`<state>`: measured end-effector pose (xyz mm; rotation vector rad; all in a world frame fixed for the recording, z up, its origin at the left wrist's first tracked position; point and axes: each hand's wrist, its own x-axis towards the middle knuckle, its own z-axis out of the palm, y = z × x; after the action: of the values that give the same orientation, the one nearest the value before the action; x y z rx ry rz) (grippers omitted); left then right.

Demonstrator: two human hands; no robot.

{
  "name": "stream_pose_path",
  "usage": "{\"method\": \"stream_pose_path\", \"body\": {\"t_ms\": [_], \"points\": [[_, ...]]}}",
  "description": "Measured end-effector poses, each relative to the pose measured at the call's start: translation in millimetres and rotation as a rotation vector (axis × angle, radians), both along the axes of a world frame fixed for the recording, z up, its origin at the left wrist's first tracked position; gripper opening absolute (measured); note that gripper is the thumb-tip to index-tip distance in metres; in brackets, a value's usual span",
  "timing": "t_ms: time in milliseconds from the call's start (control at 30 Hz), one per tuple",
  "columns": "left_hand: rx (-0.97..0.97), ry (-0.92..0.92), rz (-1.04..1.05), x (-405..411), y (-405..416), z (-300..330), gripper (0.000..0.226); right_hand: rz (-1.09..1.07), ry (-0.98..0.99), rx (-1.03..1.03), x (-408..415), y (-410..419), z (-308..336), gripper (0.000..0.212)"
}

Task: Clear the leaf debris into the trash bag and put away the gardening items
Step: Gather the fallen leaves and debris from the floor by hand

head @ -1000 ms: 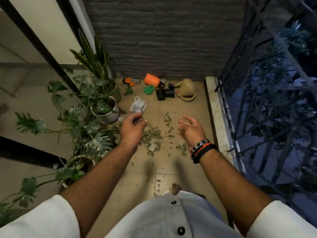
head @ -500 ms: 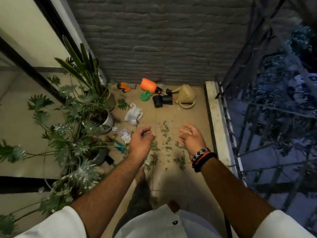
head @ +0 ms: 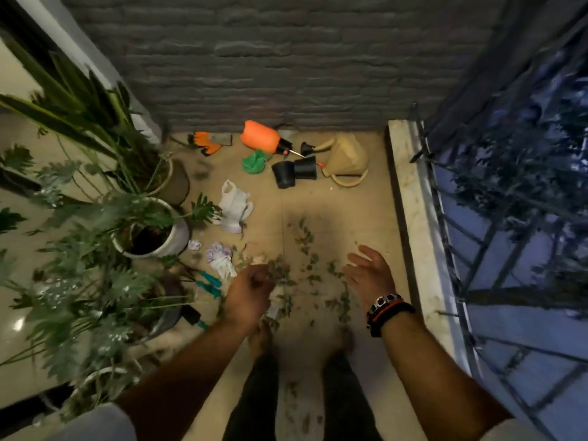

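A: What does each grip have hold of?

B: The left hand [head: 249,296] has its fingers curled inward, but it is motion-blurred and seen from the back, so I cannot tell whether anything sits inside the grip. The right hand [head: 370,273] is spread, palm turned inward, fingers relaxed, holding nothing.

A: And the debris?

B: The scattered green leaf cuttings [head: 305,272] lie on the tan tiled floor [head: 359,218] between and just ahead of both hands. A crumpled white-and-purple scrap of paper [head: 219,261] lies just left of the left hand, with teal-handled tools [head: 208,283] beside it, partly hidden under foliage.

A: Further out?

B: A crumpled white plastic bag [head: 234,210] lies beyond the paper, near a white ceramic pot [head: 176,237] of a leafy plant. Against the grey brick wall [head: 270,58] are orange gloves [head: 206,143], an orange spray bottle [head: 261,140] on its side, a green crumpled item [head: 254,162] too blurred to identify, two black plastic pots [head: 294,173] tipped over, and a beige watering can [head: 345,159].

A: Anything cut off?

B: The feet are dim and blurred below the hands; the sleeves run out of frame.
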<state>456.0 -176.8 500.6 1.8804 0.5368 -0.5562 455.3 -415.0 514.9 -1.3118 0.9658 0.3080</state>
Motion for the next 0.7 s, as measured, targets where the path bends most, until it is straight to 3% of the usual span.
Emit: {"method": "stream_pose_path", "body": {"t_ms": [33,133,167,233,300,367,467,600,700], "points": [[0.014,0.020,0.001,10,-3,-23,0.017,-0.038,0.044,0.032,8,-9,-24,0.034],[0.059,0.098,-0.038,38,-16,-110,0.023,0.217,0.093,-0.105,24,-45,-115,0.013],[0.081,0.103,-0.074,46,-21,-135,0.023,0.206,0.128,-0.112,26,-56,-149,0.009],[0.141,0.095,-0.186,64,-37,-208,0.010,0.158,0.238,-0.035,27,-74,-229,0.027],[0.139,0.114,-0.221,82,-57,-281,0.026,0.180,0.297,-0.189,22,-88,-306,0.050],[0.155,0.159,-0.268,98,-73,-348,0.042,0.253,0.348,-0.212,16,-97,-367,0.060],[0.196,0.225,-0.344,121,-92,-449,0.049,0.314,0.454,-0.205,2,-111,-465,0.072],[0.435,0.174,-0.573,162,-112,-537,0.061,0.416,0.638,-0.240,-28,-114,-552,0.106],[0.534,0.092,-0.726,199,-120,-581,0.062,0.443,0.785,-0.275,-57,-111,-599,0.110]]}}
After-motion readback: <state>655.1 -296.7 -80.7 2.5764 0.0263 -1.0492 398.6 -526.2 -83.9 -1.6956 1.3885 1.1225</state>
